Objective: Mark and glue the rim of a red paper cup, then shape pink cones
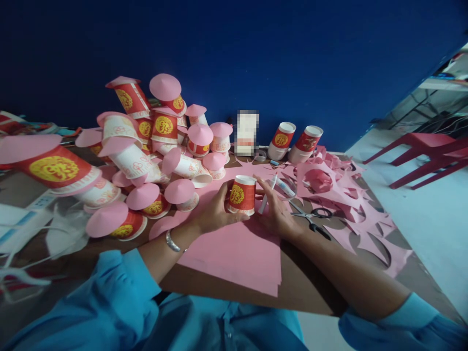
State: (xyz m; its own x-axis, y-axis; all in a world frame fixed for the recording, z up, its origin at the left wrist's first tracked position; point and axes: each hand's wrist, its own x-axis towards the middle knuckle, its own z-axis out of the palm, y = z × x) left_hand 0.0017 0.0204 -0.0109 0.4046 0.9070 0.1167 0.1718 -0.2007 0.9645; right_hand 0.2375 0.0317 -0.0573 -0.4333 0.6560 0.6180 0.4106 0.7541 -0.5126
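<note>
L. hand [214,209] wrapped a red paper cup [242,195], rim-down on the pink paper sheet [234,253], pinning it steady. R. hand [276,210] closed on a white pen [267,193], tip by cup's base; scissors [311,217] lay just beside, w/in reach.

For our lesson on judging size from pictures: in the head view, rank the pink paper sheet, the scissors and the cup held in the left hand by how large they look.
1. Pink paper sheet, clearly largest.
2. Scissors and cup: look alike, so unranked.

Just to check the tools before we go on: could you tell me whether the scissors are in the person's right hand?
No, the scissors lie on the table beside the right hand, which holds a white pen.
</note>
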